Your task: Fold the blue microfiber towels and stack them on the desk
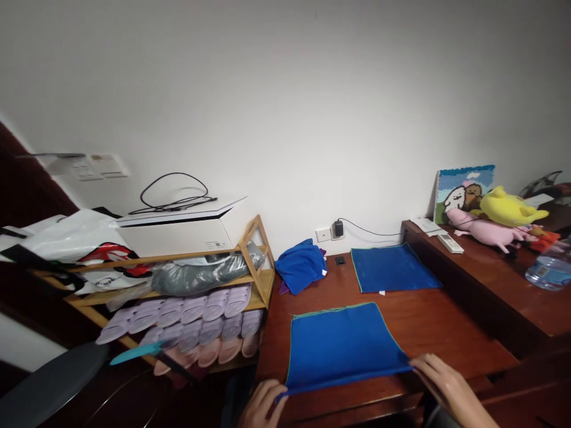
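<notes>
A blue cloth (343, 345) with a green-stitched edge lies spread on the wooden desk (330, 297), its near edge along the front of the desk. My left hand (264, 404) pinches the near left corner of this cloth. At the near right corner, my right hand (439, 377) grips the cloth between thumb and fingers. Farther back on the desk lies a second blue cloth (392, 268), flat, with a small white tag at its near edge. To its left, a crumpled pile of blue cloth (301, 266) rests against the wall side, a bit of purple showing beneath.
Left of the desk stands a wooden rack (261, 288) with slippers (194, 309) and a white box (178, 235) on top. A raised ledge (504, 279) on the right holds a remote (450, 243), plush toys (508, 207) and a water bottle (551, 270). A charger (339, 227) is plugged into the wall.
</notes>
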`<state>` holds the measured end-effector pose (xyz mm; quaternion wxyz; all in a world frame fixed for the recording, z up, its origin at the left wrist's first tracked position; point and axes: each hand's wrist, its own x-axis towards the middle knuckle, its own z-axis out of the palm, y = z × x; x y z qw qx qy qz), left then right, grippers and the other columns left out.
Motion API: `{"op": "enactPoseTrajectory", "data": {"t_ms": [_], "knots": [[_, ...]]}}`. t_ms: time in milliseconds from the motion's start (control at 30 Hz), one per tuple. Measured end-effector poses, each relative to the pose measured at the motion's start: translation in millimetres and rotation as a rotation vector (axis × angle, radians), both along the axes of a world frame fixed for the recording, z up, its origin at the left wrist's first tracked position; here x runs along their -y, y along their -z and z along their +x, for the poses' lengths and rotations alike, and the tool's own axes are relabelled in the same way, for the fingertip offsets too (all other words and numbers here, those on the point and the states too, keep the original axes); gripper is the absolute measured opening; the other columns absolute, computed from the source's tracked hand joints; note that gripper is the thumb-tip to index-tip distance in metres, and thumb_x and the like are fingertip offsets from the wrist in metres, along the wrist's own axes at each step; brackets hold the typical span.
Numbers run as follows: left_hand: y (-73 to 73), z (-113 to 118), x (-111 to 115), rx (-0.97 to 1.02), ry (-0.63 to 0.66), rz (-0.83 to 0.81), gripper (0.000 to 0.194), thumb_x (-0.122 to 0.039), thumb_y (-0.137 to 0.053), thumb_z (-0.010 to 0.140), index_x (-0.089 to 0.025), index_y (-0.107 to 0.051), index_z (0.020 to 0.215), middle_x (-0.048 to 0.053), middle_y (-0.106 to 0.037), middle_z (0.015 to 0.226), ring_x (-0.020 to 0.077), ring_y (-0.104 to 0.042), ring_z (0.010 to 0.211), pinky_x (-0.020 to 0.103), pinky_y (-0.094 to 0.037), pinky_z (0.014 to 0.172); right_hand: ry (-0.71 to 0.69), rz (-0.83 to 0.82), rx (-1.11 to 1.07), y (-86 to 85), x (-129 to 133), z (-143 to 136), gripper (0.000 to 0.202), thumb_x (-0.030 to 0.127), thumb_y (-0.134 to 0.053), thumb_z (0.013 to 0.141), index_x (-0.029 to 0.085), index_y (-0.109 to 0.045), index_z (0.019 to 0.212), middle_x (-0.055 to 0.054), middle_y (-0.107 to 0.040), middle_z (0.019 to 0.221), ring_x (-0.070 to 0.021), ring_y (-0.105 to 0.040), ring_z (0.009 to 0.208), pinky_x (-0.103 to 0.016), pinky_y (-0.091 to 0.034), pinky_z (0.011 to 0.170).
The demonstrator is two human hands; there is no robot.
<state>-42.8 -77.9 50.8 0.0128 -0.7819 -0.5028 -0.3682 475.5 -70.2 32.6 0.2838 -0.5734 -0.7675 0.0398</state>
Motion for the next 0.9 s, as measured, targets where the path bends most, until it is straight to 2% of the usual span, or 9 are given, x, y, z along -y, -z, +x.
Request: {"op": "enactPoseTrajectory", "data": {"t_ms": [100,233,333,400,467,533,667,733,900], "knots": [[-58.6,14,-18,0.107,0.021,-0.036,0.036,-0.056,-0.054,0.103,-0.03,-0.077,0.091,0.001,-0.08,0.09,0.0185,-0.077,0.084,0.026,-0.065,0.079,-0.148,-0.027,-0.077,-53.3,-10,20,0.042,0.037,-0.041,0.105,0.036,-0.074,0.131,-0.008,-0.077,0.125,-0.0236,-0.077,0.104,-0.029,-0.064,0.084],[-136.9,34,-43,0.184,0.123,-0.031,0.025,-0.049,-0.066,0.099,-0.028,-0.078,0.091,0.0,-0.081,0.087,0.0173,-0.077,0.081,0.025,-0.063,0.078,-0.135,0.154,-0.147,-135.3,-12,45,0.036,0.034,-0.048,0.104,0.029,-0.072,0.131,-0.009,-0.078,0.12,-0.0202,-0.077,0.103,-0.023,-0.062,0.086],[-184.5,49,-61,0.208,0.166,-0.066,0.02,-0.045,-0.073,0.094,-0.028,-0.08,0.089,0.0,-0.082,0.087,0.0177,-0.077,0.081,0.025,-0.062,0.076,-0.115,0.24,-0.153,-190.7,-8,62,0.032,0.04,-0.056,0.101,0.029,-0.075,0.125,-0.008,-0.078,0.116,-0.0221,-0.078,0.1,-0.026,-0.063,0.084],[-207.5,61,-76,0.234,0.194,-0.123,0.02,-0.045,-0.076,0.091,-0.026,-0.081,0.087,0.001,-0.083,0.088,0.019,-0.077,0.081,0.027,-0.062,0.077,-0.095,0.23,-0.155,-217.4,-7,75,0.031,0.045,-0.058,0.1,0.029,-0.076,0.12,-0.009,-0.079,0.114,-0.0238,-0.078,0.095,-0.028,-0.064,0.081],[-220.7,76,-95,0.271,0.228,-0.209,0.023,-0.046,-0.076,0.089,-0.025,-0.081,0.086,0.003,-0.083,0.088,0.0204,-0.077,0.082,0.028,-0.062,0.078,-0.066,0.151,-0.167,-232.2,-13,89,0.033,0.052,-0.059,0.099,0.029,-0.078,0.113,-0.01,-0.079,0.107,-0.0241,-0.077,0.084,-0.03,-0.064,0.072],[-223.8,94,-120,0.306,0.28,-0.332,0.025,-0.048,-0.077,0.087,-0.023,-0.082,0.085,0.004,-0.084,0.088,0.0214,-0.077,0.081,0.029,-0.062,0.076,-0.033,0.03,-0.187,-235.4,-30,105,0.039,0.059,-0.058,0.098,0.027,-0.079,0.108,-0.009,-0.08,0.095,-0.0227,-0.075,0.07,-0.03,-0.062,0.064],[-217.8,134,-191,0.336,0.39,-0.511,0.031,-0.051,-0.08,0.082,-0.02,-0.082,0.086,0.007,-0.084,0.087,0.0233,-0.077,0.08,0.031,-0.061,0.074,0.021,-0.128,-0.193,-229.0,-96,142,0.049,0.066,-0.057,0.094,0.023,-0.079,0.103,-0.006,-0.078,0.077,-0.021,-0.071,0.059,-0.03,-0.059,0.06],[-220.0,154,-235,0.316,0.399,-0.478,0.032,-0.051,-0.08,0.081,-0.019,-0.083,0.086,0.007,-0.084,0.088,0.0238,-0.077,0.08,0.032,-0.061,0.074,0.046,-0.092,-0.152,-233.5,-141,160,0.047,0.064,-0.059,0.093,0.021,-0.079,0.1,-0.007,-0.08,0.08,-0.0224,-0.074,0.067,-0.031,-0.059,0.066],[-234.1,205,-341,0.314,0.3,-0.288,0.035,-0.051,-0.078,0.082,-0.017,-0.082,0.092,0.01,-0.084,0.087,0.0239,-0.076,0.077,0.033,-0.06,0.071,0.203,0.143,-0.019,-266.4,-246,190,0.03,0.04,-0.06,0.093,0.019,-0.08,0.098,-0.011,-0.082,0.1,-0.0256,-0.076,0.088,-0.033,-0.057,0.081]]}}
